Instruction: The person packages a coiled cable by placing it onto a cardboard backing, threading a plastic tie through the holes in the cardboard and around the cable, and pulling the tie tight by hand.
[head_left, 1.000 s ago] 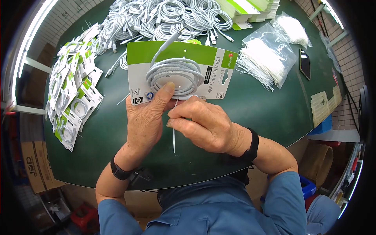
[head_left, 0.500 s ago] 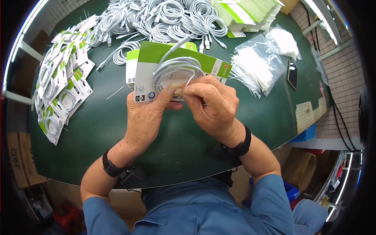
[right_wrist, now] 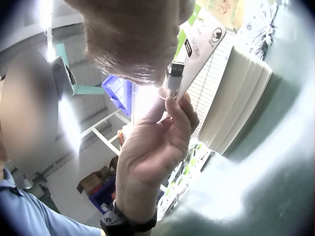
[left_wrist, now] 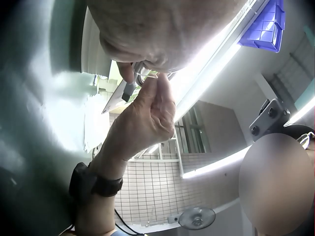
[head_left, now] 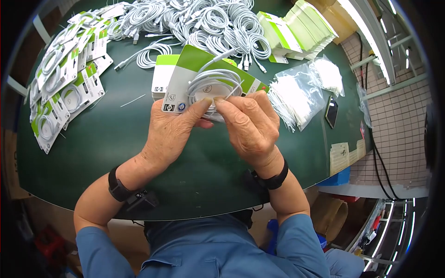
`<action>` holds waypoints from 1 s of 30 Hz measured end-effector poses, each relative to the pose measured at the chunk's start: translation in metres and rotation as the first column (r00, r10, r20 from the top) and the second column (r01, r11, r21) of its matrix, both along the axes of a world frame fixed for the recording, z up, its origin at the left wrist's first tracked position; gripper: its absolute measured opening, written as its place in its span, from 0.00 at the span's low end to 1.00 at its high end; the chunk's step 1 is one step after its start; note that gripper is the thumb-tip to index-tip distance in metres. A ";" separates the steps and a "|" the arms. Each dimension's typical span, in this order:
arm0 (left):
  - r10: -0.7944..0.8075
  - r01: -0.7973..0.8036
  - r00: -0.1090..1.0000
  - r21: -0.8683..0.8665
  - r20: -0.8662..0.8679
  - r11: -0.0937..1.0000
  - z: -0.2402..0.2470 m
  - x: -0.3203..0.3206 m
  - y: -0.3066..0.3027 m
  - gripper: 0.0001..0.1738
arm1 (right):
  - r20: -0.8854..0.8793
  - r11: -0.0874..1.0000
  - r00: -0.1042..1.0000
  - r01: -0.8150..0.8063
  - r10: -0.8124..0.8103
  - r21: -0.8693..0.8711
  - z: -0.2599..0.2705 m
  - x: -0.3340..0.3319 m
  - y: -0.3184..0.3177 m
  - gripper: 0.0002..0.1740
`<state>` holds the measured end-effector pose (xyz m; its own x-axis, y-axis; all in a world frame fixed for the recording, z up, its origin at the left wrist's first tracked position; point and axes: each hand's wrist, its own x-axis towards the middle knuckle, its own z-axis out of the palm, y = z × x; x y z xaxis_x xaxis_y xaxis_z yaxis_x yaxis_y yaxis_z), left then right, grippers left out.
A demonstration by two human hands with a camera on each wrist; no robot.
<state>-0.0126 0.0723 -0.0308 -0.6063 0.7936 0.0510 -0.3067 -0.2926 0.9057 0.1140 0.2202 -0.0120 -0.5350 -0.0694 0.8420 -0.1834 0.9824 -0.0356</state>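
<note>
The left hand (head_left: 169, 132) grips the lower left edge of a green and white card (head_left: 174, 88), its thumb on a coiled grey-white cable (head_left: 214, 76) lying against the card. At the lower side of the coil, the right hand (head_left: 252, 125) pinches a thin white tie between thumb and index finger, close to the left thumb tip. The tie's end slants up over the coil. In the right wrist view a USB plug (right_wrist: 175, 73) shows beside the card, near the left hand's fingertips (right_wrist: 172, 101).
A pile of coiled cables (head_left: 199, 21) lies at the back. Carded cables (head_left: 69, 99) overlap at the left. Stacked cards (head_left: 306, 28), bags of white ties (head_left: 301, 95) and a phone (head_left: 331, 112) are at the right. More cards (head_left: 162, 76) stand behind the held one.
The right hand has brought the tie from below the card up over the coil's lower side. The card has tilted, its right end lower. The head view has shifted.
</note>
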 end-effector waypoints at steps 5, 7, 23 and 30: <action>-0.014 0.014 1.000 -0.005 -0.012 1.000 -0.002 0.001 0.000 0.14 | 0.045 0.999 0.999 -0.030 0.029 0.018 0.006 0.004 -0.003 0.26; -0.009 0.009 1.000 0.003 -0.010 1.000 -0.001 0.001 0.000 0.13 | 0.044 0.998 0.997 -0.056 0.055 0.019 0.007 0.005 -0.005 0.27; 0.031 -0.031 0.999 0.022 -0.020 0.999 0.012 0.000 -0.004 0.12 | 0.034 0.980 0.980 -0.193 0.195 -0.052 0.005 0.016 -0.011 0.25; 0.018 -0.018 0.999 0.002 -0.046 1.000 0.014 0.000 -0.005 0.13 | 0.000 0.967 0.972 -0.234 0.236 -0.101 -0.001 0.016 -0.008 0.28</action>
